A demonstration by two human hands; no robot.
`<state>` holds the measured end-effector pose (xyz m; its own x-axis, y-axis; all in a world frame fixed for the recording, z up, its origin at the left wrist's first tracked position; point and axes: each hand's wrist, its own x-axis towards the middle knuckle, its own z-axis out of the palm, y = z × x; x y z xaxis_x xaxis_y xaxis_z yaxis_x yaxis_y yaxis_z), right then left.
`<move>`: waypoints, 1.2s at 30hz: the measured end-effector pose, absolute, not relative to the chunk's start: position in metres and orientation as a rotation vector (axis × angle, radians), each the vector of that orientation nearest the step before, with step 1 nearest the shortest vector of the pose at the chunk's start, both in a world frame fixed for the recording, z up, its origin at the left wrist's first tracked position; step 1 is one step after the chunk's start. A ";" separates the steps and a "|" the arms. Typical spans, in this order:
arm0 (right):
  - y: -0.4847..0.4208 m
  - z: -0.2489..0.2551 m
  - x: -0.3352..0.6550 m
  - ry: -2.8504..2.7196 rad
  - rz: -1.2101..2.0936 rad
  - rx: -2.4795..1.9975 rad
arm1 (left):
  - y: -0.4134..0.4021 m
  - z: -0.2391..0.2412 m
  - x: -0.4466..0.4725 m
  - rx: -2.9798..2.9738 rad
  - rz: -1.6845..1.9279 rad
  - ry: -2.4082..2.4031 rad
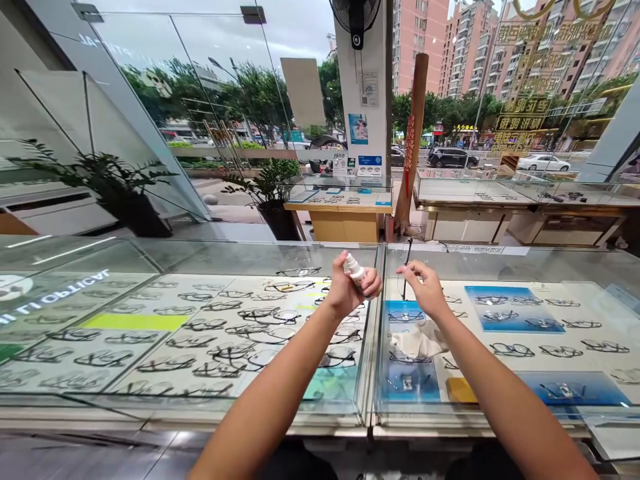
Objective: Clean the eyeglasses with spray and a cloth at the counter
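Note:
My left hand [345, 288] is closed around a small white spray bottle [357, 269], nozzle pointing up and to the left, held above the glass display counter [210, 257]. My right hand [424, 287] pinches a thin-framed pair of glasses [406, 270] that hangs down by one temple, just right of the bottle. The two hands are close together but apart. A crumpled white cloth [419, 339] lies on the counter glass below my right wrist.
Under the counter glass lie rows of several eyeglass frames [215, 333] on white and blue trays. Further display cases [345, 200] stand behind, with potted plants [273, 190], a white pillar [367, 93] and shop windows facing a street.

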<state>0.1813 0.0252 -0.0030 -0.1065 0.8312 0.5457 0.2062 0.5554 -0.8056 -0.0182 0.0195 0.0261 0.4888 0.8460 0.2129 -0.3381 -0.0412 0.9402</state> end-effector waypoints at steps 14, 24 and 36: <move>0.001 0.014 0.174 -1.741 1.259 -0.622 | 0.025 0.014 -0.016 1.810 1.153 1.042; 0.013 0.009 0.182 -1.580 1.187 -0.666 | 0.020 0.018 -0.016 1.910 1.004 1.051; 0.011 0.014 0.181 -1.480 1.252 -0.679 | 0.009 0.025 -0.010 2.066 0.801 1.118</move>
